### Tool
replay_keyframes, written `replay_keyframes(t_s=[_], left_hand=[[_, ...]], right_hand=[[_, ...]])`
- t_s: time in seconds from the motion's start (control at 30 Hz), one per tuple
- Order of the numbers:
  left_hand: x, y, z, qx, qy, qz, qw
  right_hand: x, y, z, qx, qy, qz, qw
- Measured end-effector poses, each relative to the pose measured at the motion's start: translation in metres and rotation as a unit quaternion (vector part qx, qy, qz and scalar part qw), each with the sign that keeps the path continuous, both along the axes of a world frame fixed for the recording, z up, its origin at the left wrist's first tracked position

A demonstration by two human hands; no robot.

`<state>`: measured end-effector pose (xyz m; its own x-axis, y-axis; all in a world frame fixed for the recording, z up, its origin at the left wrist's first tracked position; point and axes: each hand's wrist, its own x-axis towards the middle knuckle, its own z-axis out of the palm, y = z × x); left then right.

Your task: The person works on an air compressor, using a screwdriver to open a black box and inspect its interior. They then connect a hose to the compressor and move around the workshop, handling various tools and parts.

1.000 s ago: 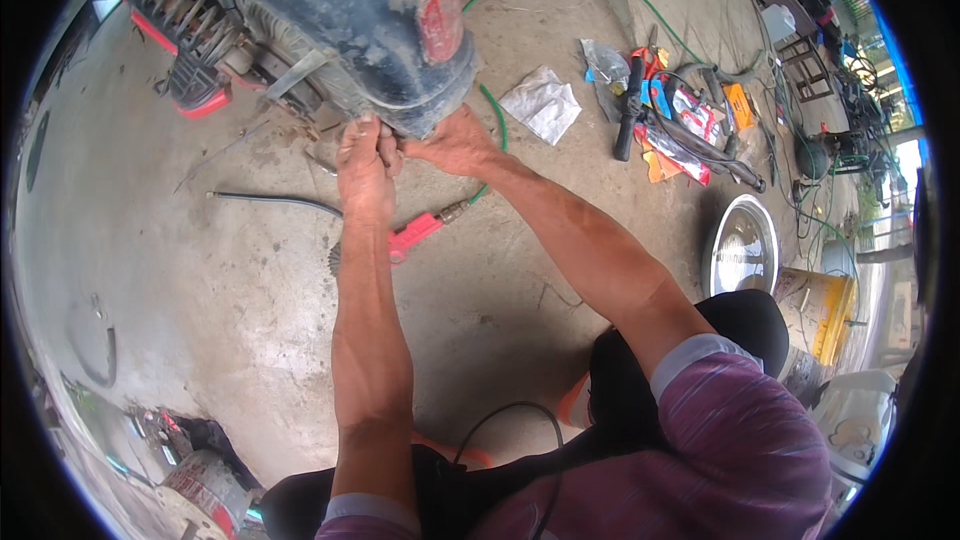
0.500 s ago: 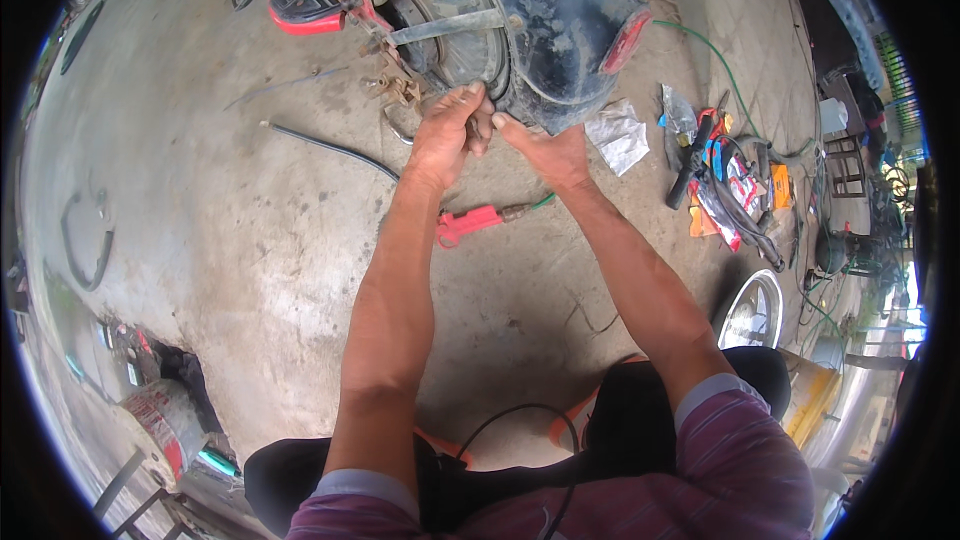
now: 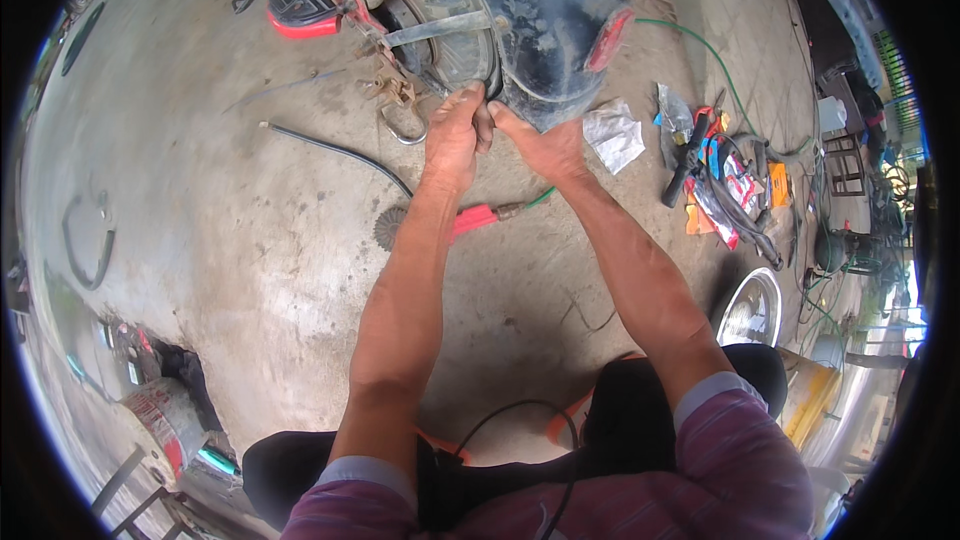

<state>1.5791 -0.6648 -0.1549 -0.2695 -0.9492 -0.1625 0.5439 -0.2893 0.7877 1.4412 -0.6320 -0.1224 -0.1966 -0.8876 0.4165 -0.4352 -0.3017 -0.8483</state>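
Observation:
A dusty vehicle wheel (image 3: 440, 35) lies at the top middle, beside a dirty black mudguard (image 3: 548, 30) with a red reflector. At the wheel's near edge my left hand (image 3: 455, 145) is closed, its thumb and curled fingers gripping the black tyre (image 3: 494, 70). Right beside it my right hand (image 3: 545, 148) also grips the tyre edge. Its thumb points toward the left hand, while its other fingers are hidden under the mudguard's lower end. The two hands nearly touch.
A red air tool (image 3: 472, 222) on a green hose lies beneath my forearms, with a toothed disc (image 3: 388, 228) beside it. A black hose (image 3: 335, 150) stretches leftward. Tools and packets (image 3: 725, 170) are heaped right, near a metal rim (image 3: 752, 310). White paper (image 3: 614, 135) lies beside the mudguard.
My left hand has shifted slightly right and its fingers have closed in on the tyre edge. The wheel and mudguard sit a little further left and up, and the toothed disc is now uncovered.

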Motion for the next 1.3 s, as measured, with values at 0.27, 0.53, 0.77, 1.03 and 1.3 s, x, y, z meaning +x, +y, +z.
replay_keyframes(t_s=[0.27, 0.53, 0.77, 1.03, 1.3], left_hand=[[-0.023, 0.021, 0.016, 0.066, 0.101, 0.071, 0.990], [-0.024, 0.025, 0.017, 0.101, 0.098, 0.069, 0.988], [-0.001, 0.006, -0.001, 0.151, 0.173, -0.020, 0.973], [0.017, -0.008, 0.001, 0.114, 0.093, -0.072, 0.986], [0.013, -0.010, 0.002, 0.091, 0.055, 0.003, 0.994]], right_hand=[[-0.008, -0.003, 0.003, -0.022, 0.034, 0.018, 0.999], [-0.011, -0.005, -0.003, -0.006, 0.058, -0.001, 0.998], [-0.008, -0.008, -0.014, 0.001, -0.048, 0.044, 0.998], [0.001, -0.005, -0.012, 0.023, -0.127, 0.056, 0.990], [0.002, -0.005, -0.013, 0.014, -0.064, 0.049, 0.997]])
